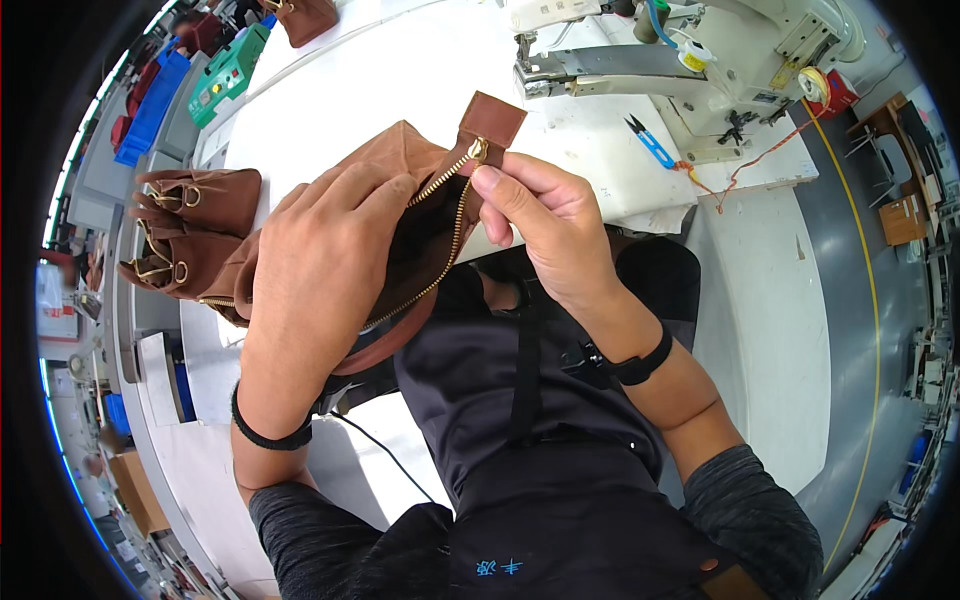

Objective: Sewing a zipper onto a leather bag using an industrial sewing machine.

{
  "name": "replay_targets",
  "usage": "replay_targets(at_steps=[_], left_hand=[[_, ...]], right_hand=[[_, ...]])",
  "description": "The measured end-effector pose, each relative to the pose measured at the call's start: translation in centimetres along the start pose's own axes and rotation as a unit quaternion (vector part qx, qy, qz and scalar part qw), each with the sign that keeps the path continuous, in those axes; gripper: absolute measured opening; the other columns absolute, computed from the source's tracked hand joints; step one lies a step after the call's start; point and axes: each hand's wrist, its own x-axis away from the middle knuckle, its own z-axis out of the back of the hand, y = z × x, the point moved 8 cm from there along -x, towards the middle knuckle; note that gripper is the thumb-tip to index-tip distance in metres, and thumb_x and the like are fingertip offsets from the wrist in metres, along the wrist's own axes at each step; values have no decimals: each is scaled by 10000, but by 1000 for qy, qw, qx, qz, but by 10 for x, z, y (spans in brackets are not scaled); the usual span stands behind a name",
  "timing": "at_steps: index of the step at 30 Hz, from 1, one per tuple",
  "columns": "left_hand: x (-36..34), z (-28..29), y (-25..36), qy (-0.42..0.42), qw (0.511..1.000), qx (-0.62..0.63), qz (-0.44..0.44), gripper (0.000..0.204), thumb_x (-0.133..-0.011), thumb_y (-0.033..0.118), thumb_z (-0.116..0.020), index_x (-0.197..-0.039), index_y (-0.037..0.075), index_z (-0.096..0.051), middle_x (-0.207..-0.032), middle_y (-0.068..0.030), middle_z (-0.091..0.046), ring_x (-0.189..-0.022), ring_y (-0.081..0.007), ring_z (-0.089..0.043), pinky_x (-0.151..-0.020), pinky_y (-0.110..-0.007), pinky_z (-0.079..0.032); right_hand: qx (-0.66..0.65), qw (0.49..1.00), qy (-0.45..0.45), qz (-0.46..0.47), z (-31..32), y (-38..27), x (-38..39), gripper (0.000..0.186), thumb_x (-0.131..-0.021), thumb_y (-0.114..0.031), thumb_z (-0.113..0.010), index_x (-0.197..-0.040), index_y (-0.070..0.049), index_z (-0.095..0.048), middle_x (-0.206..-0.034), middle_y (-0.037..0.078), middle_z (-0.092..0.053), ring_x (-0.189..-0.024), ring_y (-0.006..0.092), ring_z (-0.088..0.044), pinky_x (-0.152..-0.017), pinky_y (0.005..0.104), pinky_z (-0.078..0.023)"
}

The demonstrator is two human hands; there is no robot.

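A brown bag (405, 145) lies across the table edge before me, its mouth parted along a gold-toothed zipper (462, 222). My left hand (325, 250) is closed over the bag's near left side, fingertips on the fabric beside the opening. At the zipper's far end, my right hand (550, 225) pinches the zipper edge between thumb and fingers, just below a gold slider (478, 149). A square brown leather tab (493, 120) sticks up past that slider. A brown strap (390, 338) hangs under the bag. The bag's inside is dark.
Finished-looking brown bags (215, 200) stand at left. A sewing machine (620, 70) occupies the far right, with blue thread snips (650, 143) and an orange cord (745, 170) beside it. A green box (228, 75) and a blue bin (155, 105) sit at the far left.
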Motion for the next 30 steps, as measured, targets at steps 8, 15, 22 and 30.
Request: replay_targets(at_steps=[8, 15, 22, 30], left_hand=[[2, -1, 0, -9, 1000, 3, 12, 205, -887, 32, -653, -1075, 39, -735, -981, -95, -705, -862, -304, -667, -768, -420, -521], [0, 4, 1, -6, 1000, 23, 1, 210, -874, 24, -666, -1073, 39, -731, -949, -117, -700, -844, -333, -669, -754, -432, -518], [-28, 6, -33, -132, 986, 98, 18, 133, -902, 48, -668, -1008, -20, -709, -865, -185, -679, -799, -342, -657, -743, -407, -515], [-87, -38, -107, -318, 913, 250, 53, 237, -1004, 122, -624, -1150, -50, -698, -968, -33, -726, -896, -67, -629, -851, -238, -496]], right_hand=[[-21, 1000, 10, -2, -1, 2, 1, 206, -1039, -168, -635, -1013, 14, -728, -693, -23, -576, -623, 29, -469, -565, 197, -379], [-9, 1000, 6, -6, -4, -8, -2, 297, -1011, -275, -683, -930, 8, -721, -697, -35, -574, -627, 22, -476, -564, 190, -366], [57, 995, 36, -75, 3, -10, -33, 390, -1008, -341, -634, -802, -22, -723, -618, -4, -577, -533, 49, -446, -510, 204, -315], [103, 993, 40, -35, 15, -6, -54, 440, -1006, -409, -648, -976, 15, -762, -657, -19, -581, -572, 41, -446, -527, 224, -353]])
